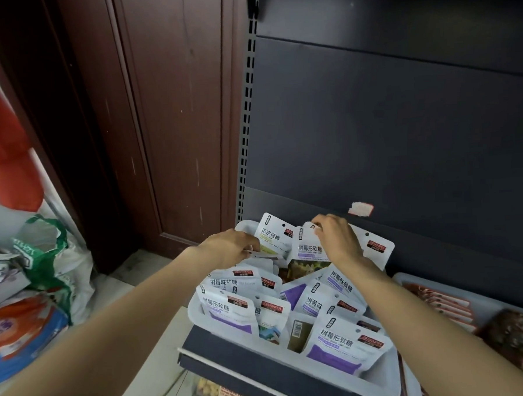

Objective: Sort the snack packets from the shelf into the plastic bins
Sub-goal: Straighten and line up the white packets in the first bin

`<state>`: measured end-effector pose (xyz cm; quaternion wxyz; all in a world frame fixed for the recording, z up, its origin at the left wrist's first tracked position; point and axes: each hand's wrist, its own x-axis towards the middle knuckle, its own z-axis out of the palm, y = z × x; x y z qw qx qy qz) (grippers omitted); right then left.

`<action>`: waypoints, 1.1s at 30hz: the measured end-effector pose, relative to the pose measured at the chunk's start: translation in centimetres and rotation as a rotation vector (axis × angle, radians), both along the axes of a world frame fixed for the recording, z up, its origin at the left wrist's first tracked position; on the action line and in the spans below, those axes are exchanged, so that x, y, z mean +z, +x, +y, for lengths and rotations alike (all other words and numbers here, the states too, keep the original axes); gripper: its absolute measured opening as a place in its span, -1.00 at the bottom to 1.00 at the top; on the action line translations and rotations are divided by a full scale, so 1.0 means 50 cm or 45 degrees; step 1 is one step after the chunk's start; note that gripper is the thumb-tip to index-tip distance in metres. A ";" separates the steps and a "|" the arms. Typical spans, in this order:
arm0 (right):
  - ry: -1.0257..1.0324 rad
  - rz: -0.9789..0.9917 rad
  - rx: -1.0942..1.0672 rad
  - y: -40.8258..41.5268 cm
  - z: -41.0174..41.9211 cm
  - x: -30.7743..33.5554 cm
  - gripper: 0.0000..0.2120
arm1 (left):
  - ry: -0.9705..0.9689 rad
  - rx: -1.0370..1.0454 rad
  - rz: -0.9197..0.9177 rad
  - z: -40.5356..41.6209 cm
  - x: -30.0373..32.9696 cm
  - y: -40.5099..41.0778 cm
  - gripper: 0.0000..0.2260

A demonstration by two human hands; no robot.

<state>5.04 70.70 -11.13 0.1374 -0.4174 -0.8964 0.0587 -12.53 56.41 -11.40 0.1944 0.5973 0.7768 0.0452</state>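
Observation:
A translucent white plastic bin (196,314) stands on the dark shelf and holds several white snack packets with purple or green labels. My left hand (226,248) reaches into the bin's far left corner and grips a white packet with green print (273,238) at its lower left edge. My right hand (338,239) pinches the top of a purple-labelled packet (308,250) that stands upright at the back of the bin. More purple packets (337,345) lean in rows toward the front.
A second bin (410,278) with red and brown packets sits to the right on the same shelf. The dark shelf back panel (402,130) rises behind. A wooden door (174,111), bags and sacks (45,263) fill the floor at the left. Lower shelves hold more snacks.

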 end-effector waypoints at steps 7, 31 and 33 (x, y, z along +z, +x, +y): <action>0.191 -0.063 -0.136 0.001 0.005 0.005 -0.75 | -0.078 -0.092 0.154 0.019 0.017 0.011 -0.73; -0.182 0.338 0.349 -0.078 -0.015 -0.042 -0.83 | 0.098 0.002 -0.157 0.029 -0.053 -0.035 -0.71; -0.175 0.364 0.317 -0.089 -0.017 -0.052 -0.84 | 0.100 -0.020 -0.123 0.034 -0.054 -0.035 -0.72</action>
